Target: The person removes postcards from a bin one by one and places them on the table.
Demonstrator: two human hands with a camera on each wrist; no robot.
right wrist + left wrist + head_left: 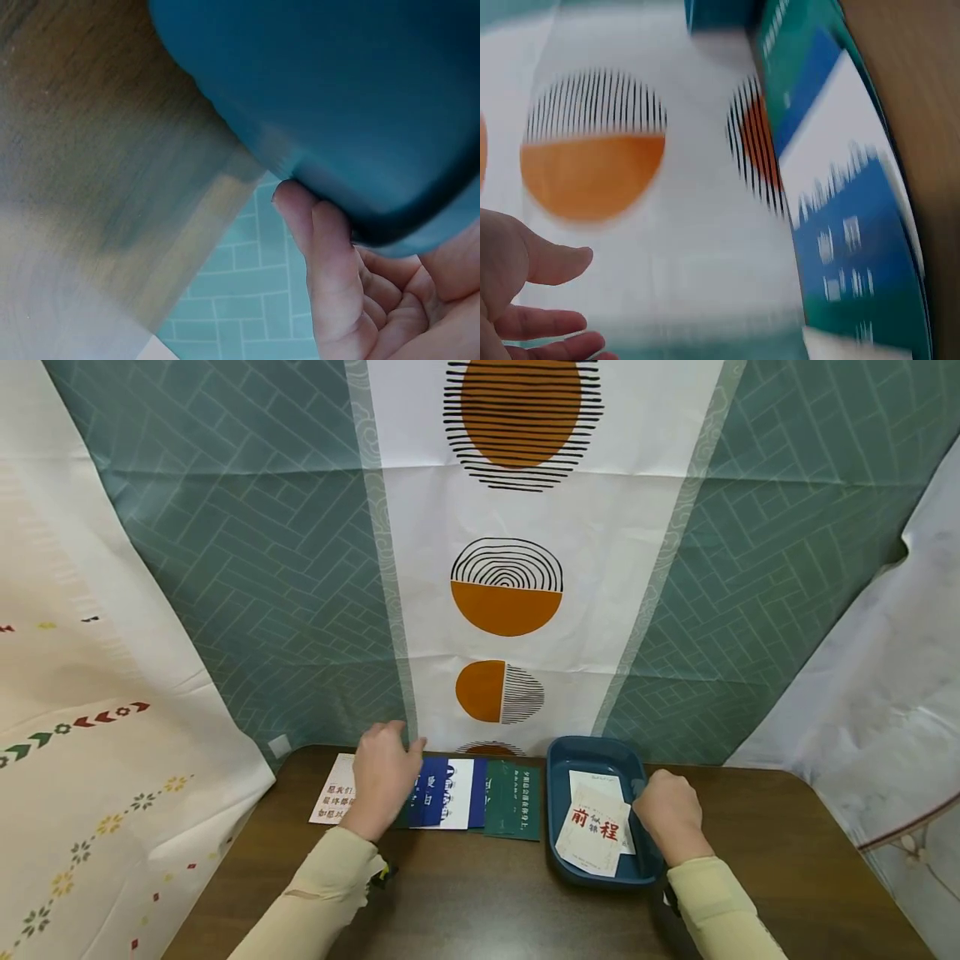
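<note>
My left hand [385,777] hovers over the left part of a row of overlapping cards; in the left wrist view its thumb and fingers are spread apart with nothing between them. The row runs from a white card with red characters [330,802] through a blue card [430,793] and a blue-and-white card [457,793] to dark green cards [517,802]. My right hand [667,814] grips the right rim of a dark blue tray [592,745]. Its fingers lie against the outer wall in the right wrist view. Cards with printed characters [592,831] lie loosely stacked in the tray.
The brown wooden table [480,893] ends at the back against a hanging green and white cloth [510,652] with orange circles. A patterned pale cloth [112,735] hangs at the left and a white one [862,710] at the right.
</note>
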